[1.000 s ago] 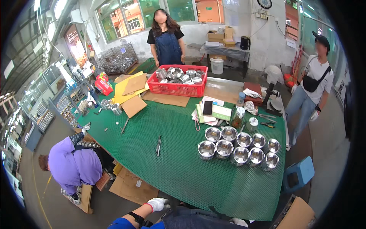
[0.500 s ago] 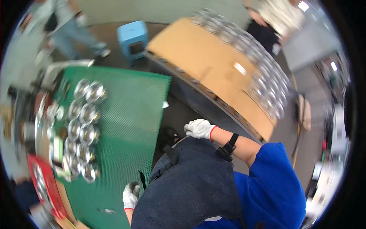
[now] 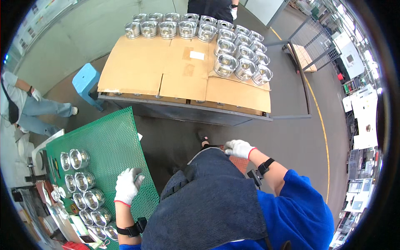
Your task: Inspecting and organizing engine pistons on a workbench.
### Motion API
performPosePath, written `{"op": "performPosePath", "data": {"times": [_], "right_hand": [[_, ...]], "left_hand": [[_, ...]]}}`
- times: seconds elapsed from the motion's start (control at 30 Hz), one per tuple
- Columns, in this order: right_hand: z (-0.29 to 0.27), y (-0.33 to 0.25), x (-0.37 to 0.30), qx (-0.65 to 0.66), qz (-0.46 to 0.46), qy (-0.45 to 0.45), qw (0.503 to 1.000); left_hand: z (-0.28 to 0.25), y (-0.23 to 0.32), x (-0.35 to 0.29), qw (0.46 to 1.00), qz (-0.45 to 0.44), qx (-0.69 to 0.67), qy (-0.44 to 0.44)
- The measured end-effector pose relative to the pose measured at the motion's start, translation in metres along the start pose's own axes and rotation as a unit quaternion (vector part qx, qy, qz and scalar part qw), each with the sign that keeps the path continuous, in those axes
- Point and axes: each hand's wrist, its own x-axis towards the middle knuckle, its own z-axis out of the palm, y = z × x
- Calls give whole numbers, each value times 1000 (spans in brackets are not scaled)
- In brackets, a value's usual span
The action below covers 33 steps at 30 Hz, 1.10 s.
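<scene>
My left hand (image 3: 128, 186), in a white knitted glove, hovers over the right part of a green textured mat (image 3: 112, 137). It is empty, its thumb apart from the loosely bent fingers. In a matching glove, my right hand (image 3: 238, 148) hangs before my dark apron (image 3: 204, 200), fingers loosely curled and nothing visible in them. Nearest my left hand, shiny metal pistons (image 3: 94, 198) lie in two columns along the mat's left side. More pistons (image 3: 225, 65) stand upright in rows on a cardboard-covered table (image 3: 141, 66) ahead.
A blue stool (image 3: 86, 80) stands left of the table, near a person (image 3: 39, 106) in light clothes. Another person (image 3: 210, 9) is behind the table. Hand tools (image 3: 54, 166) lie at the mat's left edge. A metal rail (image 3: 298, 75) borders the table's right side.
My view has swung left to right, so the cardboard-covered table is now straight ahead and the mat lower left. My left hand has risen further into view above the mat.
</scene>
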Motion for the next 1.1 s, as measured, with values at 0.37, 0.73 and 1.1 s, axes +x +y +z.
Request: {"op": "performPosePath", "data": {"times": [0.37,0.73,1.1], "right_hand": [[-212,144,111,-15,31,348,937],[-331,199,226,-193,20,162,968],[-305,231,245,-110,-170,307,930]], "left_hand": [[-11,190,288,969,231,76,-41],[107,338,567,911,333,243,11],[129,339,580,911,383,150,33]]}}
